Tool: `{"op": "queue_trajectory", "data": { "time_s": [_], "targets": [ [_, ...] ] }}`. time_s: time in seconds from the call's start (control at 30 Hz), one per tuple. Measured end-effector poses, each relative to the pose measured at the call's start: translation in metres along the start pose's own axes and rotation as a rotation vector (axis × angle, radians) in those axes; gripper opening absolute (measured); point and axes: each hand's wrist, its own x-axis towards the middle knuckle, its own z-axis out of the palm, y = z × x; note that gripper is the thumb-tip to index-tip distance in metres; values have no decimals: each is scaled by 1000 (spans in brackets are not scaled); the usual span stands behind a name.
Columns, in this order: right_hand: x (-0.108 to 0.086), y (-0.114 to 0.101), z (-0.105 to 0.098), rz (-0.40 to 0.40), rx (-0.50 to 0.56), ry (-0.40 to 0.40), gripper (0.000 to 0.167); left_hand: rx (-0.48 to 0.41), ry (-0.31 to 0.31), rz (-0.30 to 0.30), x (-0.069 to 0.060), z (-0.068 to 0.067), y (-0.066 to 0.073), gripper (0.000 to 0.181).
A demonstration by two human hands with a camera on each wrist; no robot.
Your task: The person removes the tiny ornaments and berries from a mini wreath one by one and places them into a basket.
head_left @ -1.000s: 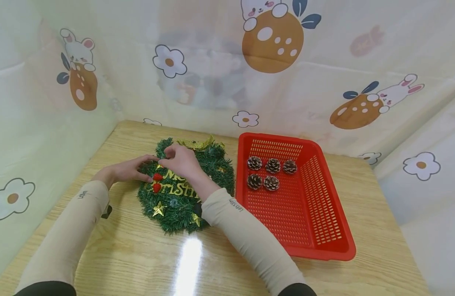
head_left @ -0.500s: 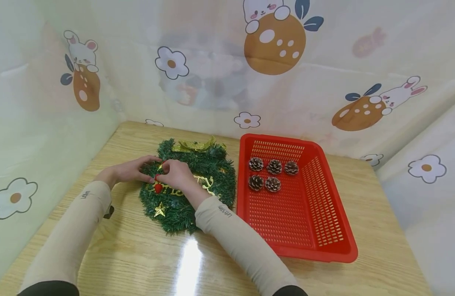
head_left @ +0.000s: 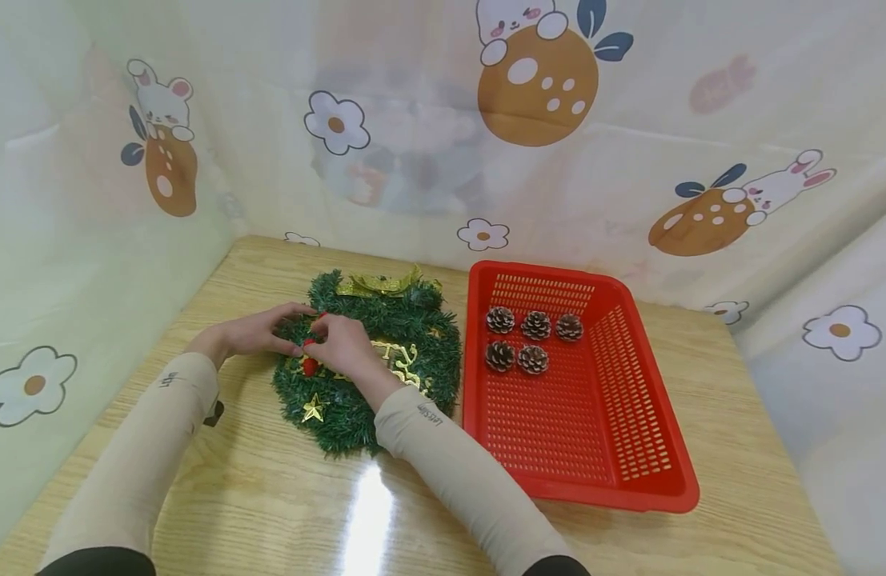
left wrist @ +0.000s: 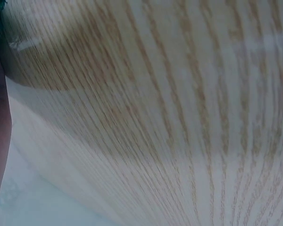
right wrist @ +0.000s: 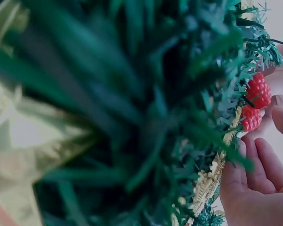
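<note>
A green tinsel wreath (head_left: 385,320) lies on the table with gold lettering (head_left: 406,364), a gold star (head_left: 313,408) and red berries (head_left: 310,366). My left hand (head_left: 258,330) is at its left edge, thumb and fingers spread apart beside the berries. Over the wreath's left part, my right hand (head_left: 345,346) reaches in with bent fingers at the berries and covers some of the lettering. The right wrist view shows two berries (right wrist: 258,90) close to the right thumb and fingers (right wrist: 259,165); whether they pinch a berry is unclear. The left wrist view holds mostly table.
A red plastic basket (head_left: 579,488) stands right of the wreath. Several pine cones (head_left: 536,325) lie in its far left part. A gold ribbon bow (head_left: 385,282) tops the wreath. A printed curtain (head_left: 414,176) borders the wooden table (head_left: 284,496) at the back and sides.
My right hand has moved down and slightly left, from the upper lettering to the red berries, uncovering the ribbon bow. The left hand stays at the wreath's left edge.
</note>
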Motion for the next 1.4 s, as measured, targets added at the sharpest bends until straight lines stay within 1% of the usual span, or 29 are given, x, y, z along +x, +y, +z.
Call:
{"op": "queue_trajectory", "data": {
  "time_s": [0.23,0.47,0.73,0.87,1.13,1.4],
  "targets": [
    [2,2,7,-33,-73,24,35,-14,-1,-13,1,1,-1,74],
    [4,2,9,-50,-124,37,28,-17,-1,-27,2,0,-2,76],
    [7,1,12,-71,-212,59,25,-19,1,-29,2,0,-2,76],
    [7,1,13,-61,-210,65,24,-25,-1,-28,2,0,-2,76],
    [5,1,11,-59,-150,66,22,-23,1,-22,2,0,-1,75],
    [6,1,10,-29,-94,68,24,-14,3,-23,2,-1,-3,76]
  ]
}}
